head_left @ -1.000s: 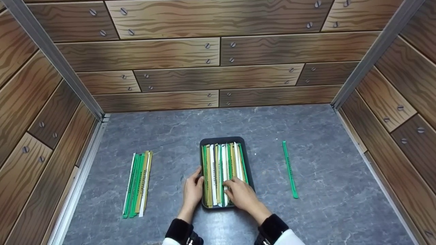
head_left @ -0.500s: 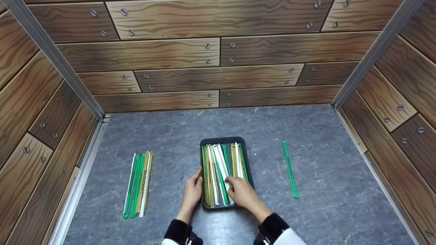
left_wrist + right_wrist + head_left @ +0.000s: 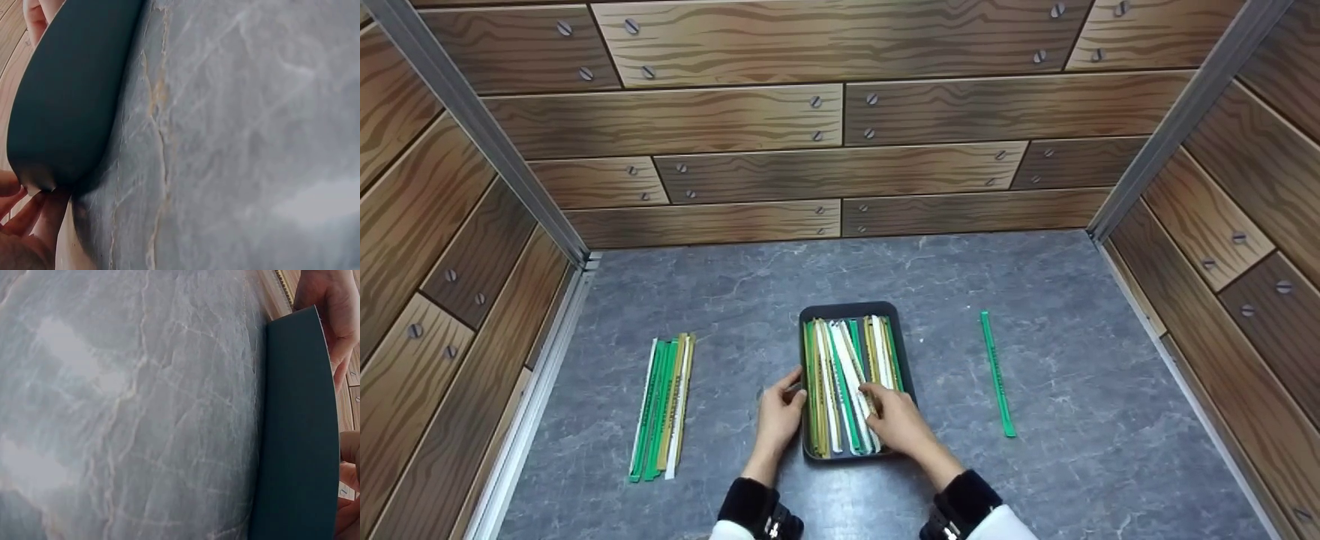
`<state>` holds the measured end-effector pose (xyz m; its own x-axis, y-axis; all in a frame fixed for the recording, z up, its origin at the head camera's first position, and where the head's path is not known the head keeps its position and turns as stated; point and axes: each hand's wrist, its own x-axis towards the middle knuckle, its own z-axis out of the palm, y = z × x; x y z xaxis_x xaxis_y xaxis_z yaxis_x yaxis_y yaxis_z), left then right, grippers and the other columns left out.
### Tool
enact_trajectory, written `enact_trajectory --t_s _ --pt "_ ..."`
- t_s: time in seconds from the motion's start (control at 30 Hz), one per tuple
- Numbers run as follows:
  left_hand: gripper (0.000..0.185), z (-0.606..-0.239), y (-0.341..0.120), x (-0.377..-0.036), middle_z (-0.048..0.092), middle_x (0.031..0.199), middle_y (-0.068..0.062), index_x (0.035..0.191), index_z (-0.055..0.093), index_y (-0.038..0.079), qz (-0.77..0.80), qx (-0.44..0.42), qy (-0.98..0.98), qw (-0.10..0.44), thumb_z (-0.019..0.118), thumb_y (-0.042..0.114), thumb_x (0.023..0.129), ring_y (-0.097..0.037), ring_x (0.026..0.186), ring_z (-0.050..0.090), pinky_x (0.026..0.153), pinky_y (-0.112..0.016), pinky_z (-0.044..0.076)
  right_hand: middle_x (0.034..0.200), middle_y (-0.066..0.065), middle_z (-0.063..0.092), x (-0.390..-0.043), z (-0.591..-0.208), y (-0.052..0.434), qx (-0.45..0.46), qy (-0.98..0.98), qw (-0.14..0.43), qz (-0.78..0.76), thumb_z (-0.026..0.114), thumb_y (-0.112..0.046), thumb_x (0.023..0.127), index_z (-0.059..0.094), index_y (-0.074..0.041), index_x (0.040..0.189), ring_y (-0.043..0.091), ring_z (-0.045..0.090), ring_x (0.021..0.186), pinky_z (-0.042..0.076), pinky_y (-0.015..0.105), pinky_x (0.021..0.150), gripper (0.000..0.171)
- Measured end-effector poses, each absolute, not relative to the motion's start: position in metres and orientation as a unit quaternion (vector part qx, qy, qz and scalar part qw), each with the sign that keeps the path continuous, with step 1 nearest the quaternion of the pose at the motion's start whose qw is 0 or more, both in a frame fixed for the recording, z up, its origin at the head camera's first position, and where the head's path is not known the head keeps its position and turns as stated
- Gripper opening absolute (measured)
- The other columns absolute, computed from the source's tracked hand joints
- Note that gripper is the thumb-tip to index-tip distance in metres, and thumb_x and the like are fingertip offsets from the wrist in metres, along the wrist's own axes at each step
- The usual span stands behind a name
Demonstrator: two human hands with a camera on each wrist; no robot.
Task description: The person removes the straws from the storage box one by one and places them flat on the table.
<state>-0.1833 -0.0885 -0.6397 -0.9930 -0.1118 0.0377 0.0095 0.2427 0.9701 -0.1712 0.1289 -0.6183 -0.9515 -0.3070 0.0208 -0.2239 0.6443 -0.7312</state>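
A black tray stands on the grey surface, filled with long thin wrapped sticks in green, gold and white, some printed. My left hand holds the tray's left side, thumb at the rim; in the left wrist view its fingers bend at the tray's corner. Over the tray's near right part, my right hand pinches among the sticks with thumb and index finger; which one it holds I cannot tell. The sticks mid-tray lean askew, with a gap to their right. In the right wrist view the tray wall hides part of the fingers.
To the left lies a bundle of several green, gold and white sticks. A single green stick lies to the right. Wood-patterned panels with metal corner posts bound the surface at the back and both sides.
The mid-tray sticks have gone from an even row to a slant, opening a gap to their right. My right hand has shifted slightly right; my left stays at the tray's side.
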Motion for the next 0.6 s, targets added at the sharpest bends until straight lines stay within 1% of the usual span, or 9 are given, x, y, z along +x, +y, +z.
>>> enact_trajectory --t_s 0.1,0.17,0.27,0.37,0.47,0.6 --pt "0.042 -0.6399 -0.0886 -0.1830 0.063 0.122 -0.024 0.130 0.059 -0.005 -0.611 0.032 -0.789 0.051 0.060 -0.007 0.089 -0.030 0.095 0.069 0.080 -0.036 0.056 0.068 -0.004 0.052 -0.1702 -0.6149 0.1292 -0.140 0.900 0.066 -0.409 0.062 0.005 0.087 0.056 -0.001 0.133 0.007 0.049 0.047 0.046 0.025 0.045 0.048" --pt "0.042 -0.6399 -0.0887 -0.1828 0.063 0.122 -0.024 0.130 0.059 -0.005 -0.610 0.032 -0.790 0.051 0.061 -0.007 0.089 -0.029 0.095 0.069 0.080 -0.036 0.056 0.066 -0.005 0.052 -0.1695 -0.6128 0.1291 -0.142 0.899 0.064 -0.410 0.065 0.003 0.088 0.057 -0.002 0.133 0.007 0.049 0.048 0.045 0.025 0.045 0.046" --pt "0.042 -0.6400 -0.0887 -0.1824 0.063 0.123 -0.024 0.131 0.059 -0.004 -0.611 0.032 -0.789 0.048 0.061 -0.007 0.089 -0.030 0.096 0.069 0.081 -0.037 0.055 0.065 -0.006 0.049 -0.1688 -0.6104 0.1294 -0.150 0.903 0.046 -0.400 0.070 0.000 0.087 0.058 -0.002 0.130 0.007 0.046 0.053 0.041 0.025 0.050 0.045" --pt "0.042 -0.6404 -0.0887 -0.1819 0.062 0.124 -0.025 0.131 0.059 -0.004 -0.612 0.032 -0.789 0.046 0.060 -0.007 0.089 -0.031 0.098 0.068 0.083 -0.039 0.055 0.066 -0.006 0.048 -0.1690 -0.6105 0.1305 -0.151 0.903 0.033 -0.402 0.072 -0.001 0.086 0.059 -0.002 0.128 0.006 0.043 0.053 0.039 0.024 0.050 0.044" --pt "0.042 -0.6406 -0.0888 -0.1816 0.062 0.124 -0.025 0.131 0.059 -0.004 -0.611 0.030 -0.790 0.046 0.060 -0.007 0.089 -0.031 0.099 0.068 0.084 -0.040 0.055 0.070 -0.005 0.050 -0.1695 -0.6109 0.1326 -0.149 0.897 0.025 -0.416 0.072 0.000 0.085 0.060 -0.002 0.128 0.005 0.044 0.053 0.041 0.023 0.050 0.045" --pt "0.042 -0.6409 -0.0889 -0.1816 0.062 0.124 -0.025 0.131 0.059 -0.004 -0.610 0.029 -0.790 0.048 0.060 -0.007 0.089 -0.031 0.099 0.068 0.085 -0.040 0.055 0.079 -0.001 0.055 -0.1695 -0.6088 0.1377 -0.138 0.885 0.012 -0.443 0.073 0.001 0.084 0.059 -0.001 0.130 0.004 0.050 0.053 0.047 0.024 0.049 0.048"
